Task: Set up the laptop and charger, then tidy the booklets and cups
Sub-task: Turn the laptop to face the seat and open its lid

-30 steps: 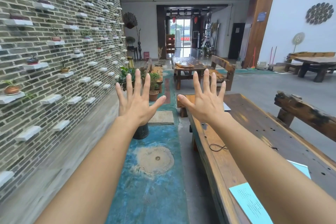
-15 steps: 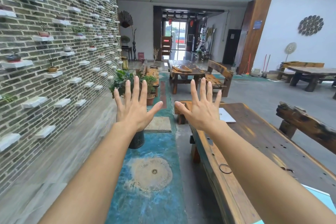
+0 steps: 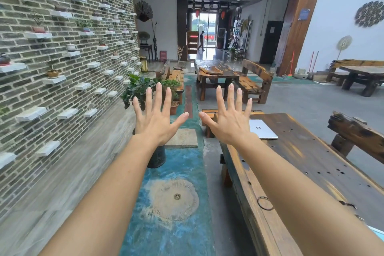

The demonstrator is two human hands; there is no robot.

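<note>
The long wooden desk runs along the right side. The laptop lies shut and flat at its far end, near the left edge. It is a thin silver slab, so it is probably stiff, moderately heavy and smooth enough to slip. It would be safest to carry it by both long sides, or to open it with a thumb under the front lip of the lid while the base is held down. A pale blue sliver at the bottom right corner looks like the edge of a booklet. As light, floppy paper, it should be easy to slide and stack. No cups are in view. The left hand is raised over the floor and the right hand over the near corner of the desk. Both are flat, with fingers spread, and hold nothing. The right hand partly hides the laptop's near corner. A thin dark loop of cable lies on the desk by the right forearm. It may be the charger's lead, limp and apt to tangle, so it is better lifted by its plug. Compared with a second ago, the view has tipped up and forward: more of the laptop shows, the blue booklets have nearly dropped out of frame, and the hands remain spread.
</note>
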